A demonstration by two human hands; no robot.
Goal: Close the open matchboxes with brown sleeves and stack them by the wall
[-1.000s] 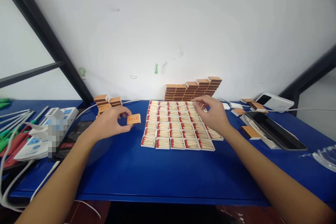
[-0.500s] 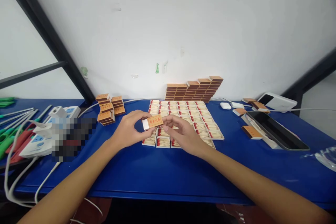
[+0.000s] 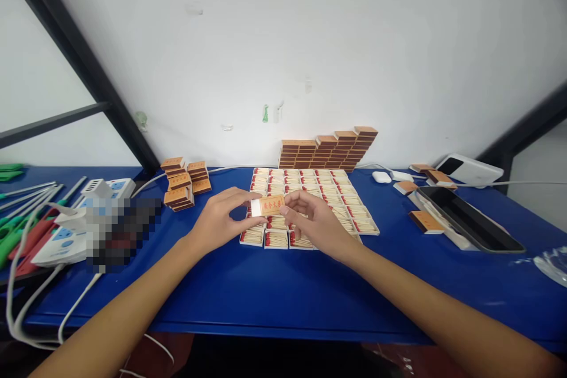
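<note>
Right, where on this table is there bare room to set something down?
In front: the strip between the match trays and the table's near edge, between the forearms. Right: a smaller patch between the trays and the matchbox beside the phone. Crowded: left end, around the power strip.

And there's the matchbox (image 3: 269, 206) you hold, smooth printed card with a matt look, plain white card showing at one end! Beneath it, your match trays (image 3: 276, 247) are dull white card, packed with bare wooden matchsticks (image 3: 277, 238). Now the tabletop (image 3: 248, 289): smooth, glossy blue, gleaming faintly toward its front right corner. By its right edge, your phone (image 3: 469, 218) shows a shiny, glassy black face, and near its left edge, the power strip (image 3: 62, 253) looks like smooth white plastic!
</note>
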